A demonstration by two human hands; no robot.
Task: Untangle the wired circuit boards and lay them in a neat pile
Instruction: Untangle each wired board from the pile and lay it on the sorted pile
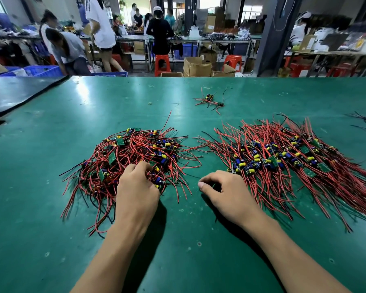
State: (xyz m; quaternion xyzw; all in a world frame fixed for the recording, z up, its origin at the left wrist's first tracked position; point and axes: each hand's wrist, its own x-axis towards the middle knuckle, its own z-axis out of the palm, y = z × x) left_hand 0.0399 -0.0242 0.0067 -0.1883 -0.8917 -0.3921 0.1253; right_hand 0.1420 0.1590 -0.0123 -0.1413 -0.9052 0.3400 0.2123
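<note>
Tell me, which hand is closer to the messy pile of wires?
Left. The left hand has its fingers in the messy pile; the right hand sits beside it on the green mat.

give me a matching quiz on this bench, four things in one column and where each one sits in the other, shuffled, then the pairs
Things
1 tangled heap
2 combed-out pile
3 small stray cluster
4 rubber band

Places
a on the right, beside the right hand, wires mostly parallel
b far middle of the green table, wires splayed
c bare table beyond the heap, left of the stray cluster
d on the left, fingers of the left hand curled into it

Pairs: 1-d, 2-a, 3-b, 4-c
</note>
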